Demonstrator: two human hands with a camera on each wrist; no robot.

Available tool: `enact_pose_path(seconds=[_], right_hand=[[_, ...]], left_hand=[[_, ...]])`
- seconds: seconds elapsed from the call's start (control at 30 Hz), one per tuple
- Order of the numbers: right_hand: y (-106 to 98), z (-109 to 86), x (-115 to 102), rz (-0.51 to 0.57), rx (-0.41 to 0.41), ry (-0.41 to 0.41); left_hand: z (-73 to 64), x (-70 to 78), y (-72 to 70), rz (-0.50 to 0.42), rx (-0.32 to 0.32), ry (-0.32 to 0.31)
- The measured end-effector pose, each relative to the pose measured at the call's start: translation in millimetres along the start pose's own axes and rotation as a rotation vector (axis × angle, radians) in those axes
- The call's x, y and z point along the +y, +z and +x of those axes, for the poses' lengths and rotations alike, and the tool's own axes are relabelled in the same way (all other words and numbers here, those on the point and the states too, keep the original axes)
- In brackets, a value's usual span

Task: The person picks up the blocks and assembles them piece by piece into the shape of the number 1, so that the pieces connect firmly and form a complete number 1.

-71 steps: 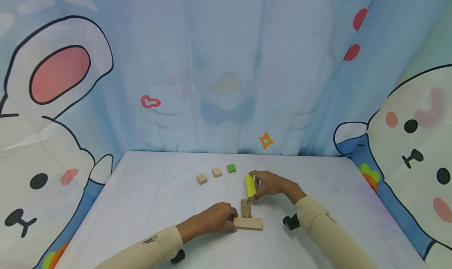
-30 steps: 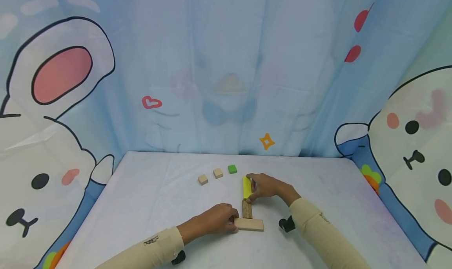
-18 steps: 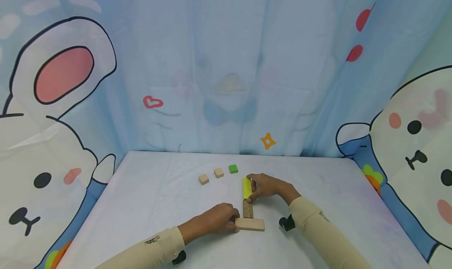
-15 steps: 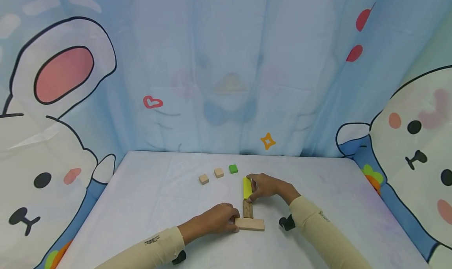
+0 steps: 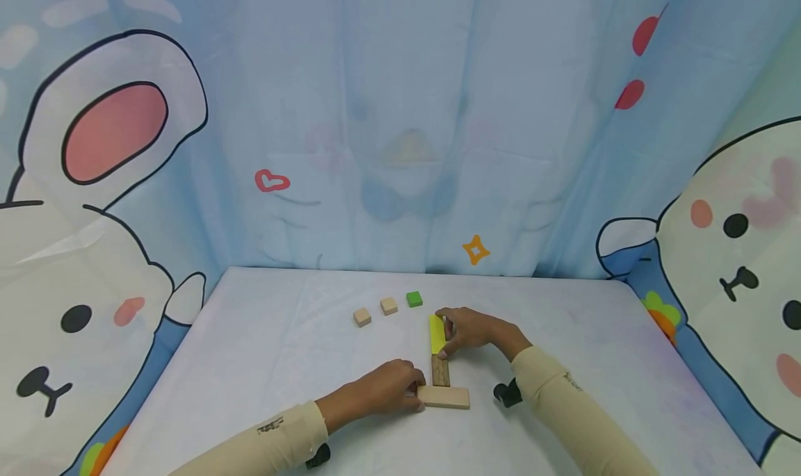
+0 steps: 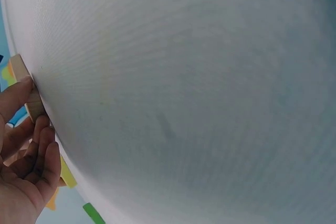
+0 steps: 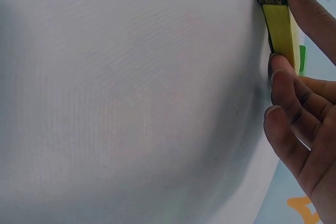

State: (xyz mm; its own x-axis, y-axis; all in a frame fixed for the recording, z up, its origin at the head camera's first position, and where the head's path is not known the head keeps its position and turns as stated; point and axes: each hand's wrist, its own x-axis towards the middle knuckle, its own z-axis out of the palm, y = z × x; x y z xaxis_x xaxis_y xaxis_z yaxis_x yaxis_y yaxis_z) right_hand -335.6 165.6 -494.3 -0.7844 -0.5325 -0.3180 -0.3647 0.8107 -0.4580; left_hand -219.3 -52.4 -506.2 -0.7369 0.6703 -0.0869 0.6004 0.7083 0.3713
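A long yellow block (image 5: 437, 335) lies on the white table, its near end against a dark brown wooden block (image 5: 441, 370). My right hand (image 5: 469, 329) pinches the yellow block lengthwise, thumb at the near end and fingertips at the far end. Crosswise below the brown block lies a pale wooden block (image 5: 444, 397), so the three make an upside-down T. My left hand (image 5: 382, 390) pinches the pale block's left end. In the right wrist view the yellow block (image 7: 279, 30) meets the brown block end to end. The left wrist view shows thumb and fingers on the pale block (image 6: 34, 103).
Beyond the hands lie two small pale wooden cubes (image 5: 362, 317) and a green cube (image 5: 414, 299). The white table (image 5: 281, 351) ends at a printed blue curtain (image 5: 400, 115). Dark wrist cameras (image 5: 507, 393) hang under both sleeves.
My right hand has moved the yellow block left and slightly nearer, from beside the brown block's far end into line with it. The left hand keeps its grip on the pale block.
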Motion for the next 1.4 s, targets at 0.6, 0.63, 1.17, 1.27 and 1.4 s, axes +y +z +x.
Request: enact_pose_path(seconds=[0.6, 0.63, 1.17, 1.27, 1.4], right_hand=[[1.5, 2.5, 1.0, 0.015, -0.005, -0.031], [1.6, 2.7, 1.1, 0.014, -0.005, -0.030], [-4.3, 8.2, 6.8, -0.027, -0.012, -0.001], [-7.0, 11.4, 9.8, -0.038, 0.017, -0.014], [-11.9, 16.1, 11.8, -0.049, 0.057, -0.048]], left_hand=[[-1.7, -4.4, 0.9, -0.005, 0.003, -0.003], [-1.7, -4.6, 0.8, -0.005, 0.003, -0.002], [-0.5, -4.6, 0.8, 0.006, -0.001, 0.004], [0.0, -3.8, 0.6, 0.009, -0.003, 0.002], [1.0, -3.4, 0.8, 0.005, -0.008, -0.004]])
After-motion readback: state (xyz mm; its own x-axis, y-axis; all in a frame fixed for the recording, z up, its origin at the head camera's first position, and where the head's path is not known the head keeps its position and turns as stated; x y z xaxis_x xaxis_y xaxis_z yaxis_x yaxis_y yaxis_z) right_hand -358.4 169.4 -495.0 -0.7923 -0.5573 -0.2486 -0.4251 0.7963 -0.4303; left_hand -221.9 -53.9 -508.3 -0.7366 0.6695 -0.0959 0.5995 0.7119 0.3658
